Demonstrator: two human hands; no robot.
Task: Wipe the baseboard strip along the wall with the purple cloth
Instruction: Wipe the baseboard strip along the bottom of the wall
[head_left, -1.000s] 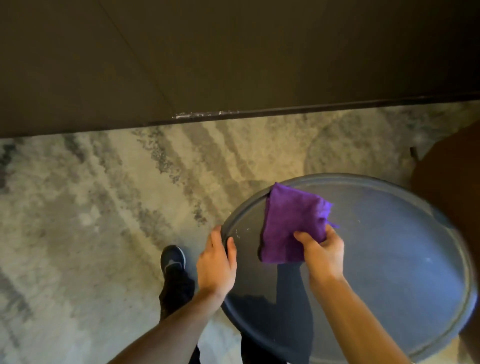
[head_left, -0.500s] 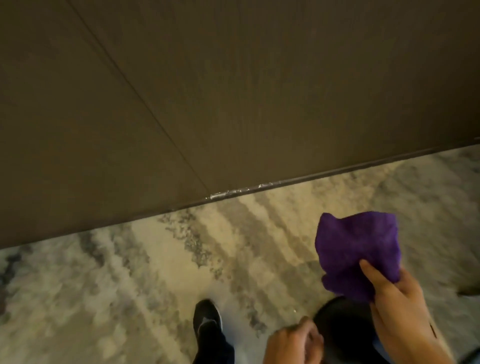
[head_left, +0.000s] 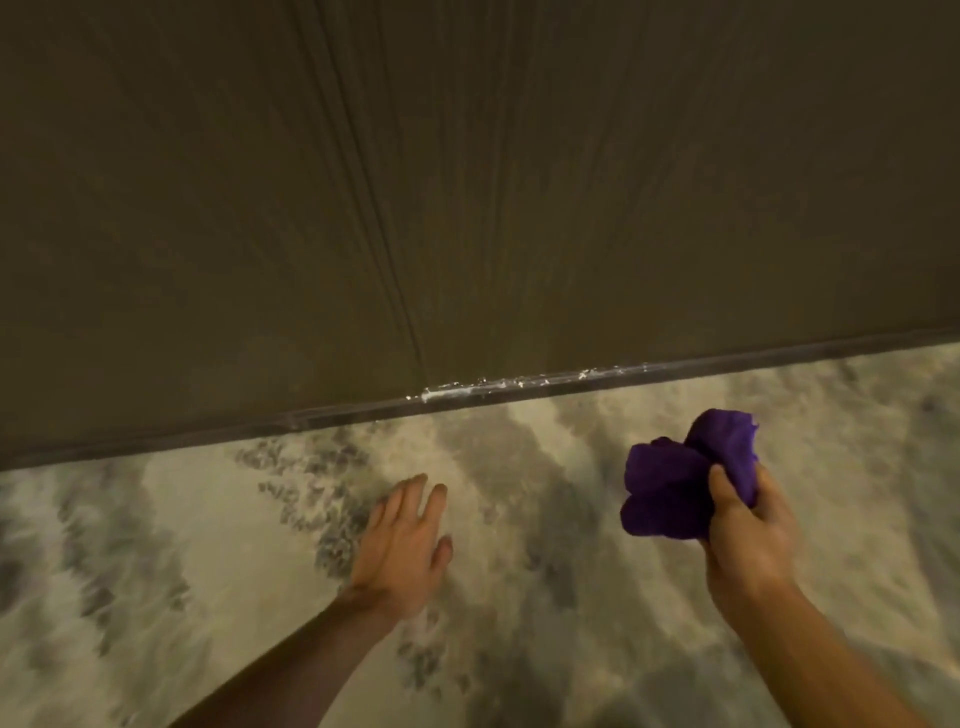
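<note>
A dark baseboard strip (head_left: 675, 370) runs along the foot of the brown wall (head_left: 467, 182), slanting up to the right. White specks and a smear mark it near the middle. My right hand (head_left: 748, 525) grips the bunched purple cloth (head_left: 675, 478) above the carpet, a short way in front of the strip and apart from it. My left hand (head_left: 402, 545) reaches forward with flat, spread fingers over the carpet, holding nothing, also short of the strip.
A mottled grey and beige carpet (head_left: 208, 571) covers the floor up to the baseboard. A vertical seam (head_left: 384, 260) in the wall panel comes down to the strip near the white smear.
The view has moved from the round tray toward the wall. The cloth came off the tray in my right hand and is now bunched. My left hand left the tray's rim and reaches forward, open.
</note>
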